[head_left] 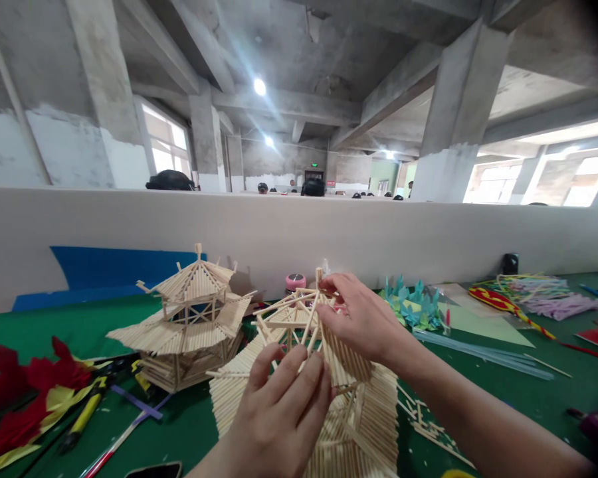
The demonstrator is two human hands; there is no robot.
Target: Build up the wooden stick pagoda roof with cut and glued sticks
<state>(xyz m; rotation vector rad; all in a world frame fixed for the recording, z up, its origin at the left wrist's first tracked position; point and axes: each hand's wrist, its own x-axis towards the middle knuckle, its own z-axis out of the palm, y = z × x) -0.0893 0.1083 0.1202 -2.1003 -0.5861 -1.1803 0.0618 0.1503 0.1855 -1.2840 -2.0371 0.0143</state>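
A pavilion model of thin wooden sticks (379, 411) stands in front of me, its upper roof partly an open frame and partly covered with sticks. My left hand (289, 405) is at the near side of the upper roof, its curled fingers close together; what they grip, if anything, is hidden. Higher up, my right hand (359, 315) has its thumb and fingers around the roof's top near the upright post (319, 275). To the left stands a second stick pavilion (194, 325) with two fully covered roof tiers.
Red and yellow paper flowers (34, 392) and yellow-handled pliers (84, 411) lie left. A pink round object (296, 282) sits behind the models. Blue paper foliage (413, 302), pale strips (483, 352) and loose stick pieces (433, 425) are right. A white partition (428, 232) runs behind.
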